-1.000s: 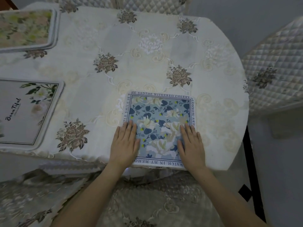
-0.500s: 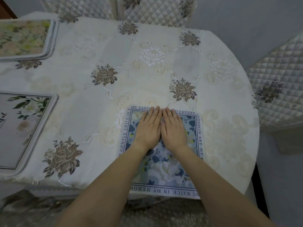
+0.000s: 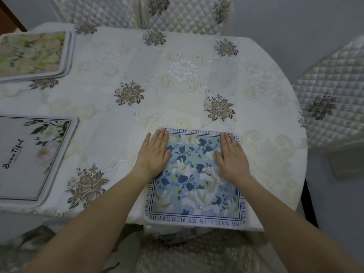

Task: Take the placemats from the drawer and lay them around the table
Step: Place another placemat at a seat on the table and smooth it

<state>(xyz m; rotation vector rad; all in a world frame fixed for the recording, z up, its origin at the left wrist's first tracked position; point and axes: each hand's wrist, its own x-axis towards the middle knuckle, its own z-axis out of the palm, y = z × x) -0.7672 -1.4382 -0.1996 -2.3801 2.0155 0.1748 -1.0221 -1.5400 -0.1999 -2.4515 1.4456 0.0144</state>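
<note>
A blue floral placemat with a lettered border lies flat at the near edge of the table, which wears a cream embroidered cloth. My left hand rests palm down on the mat's far left corner, fingers together and flat. My right hand lies flat on the far right corner. Neither hand grips anything. A white placemat printed with green leaves and script sits at the left edge. A pale yellow floral placemat lies at the far left corner.
Quilted chair backs stand behind the far side of the table. Another quilted chair is at the right. A cushioned seat sits just below the near table edge.
My hands moved from the mat's near half up to its middle, side by side, then spread apart to the two far corners. The view has shifted closer to the table.
</note>
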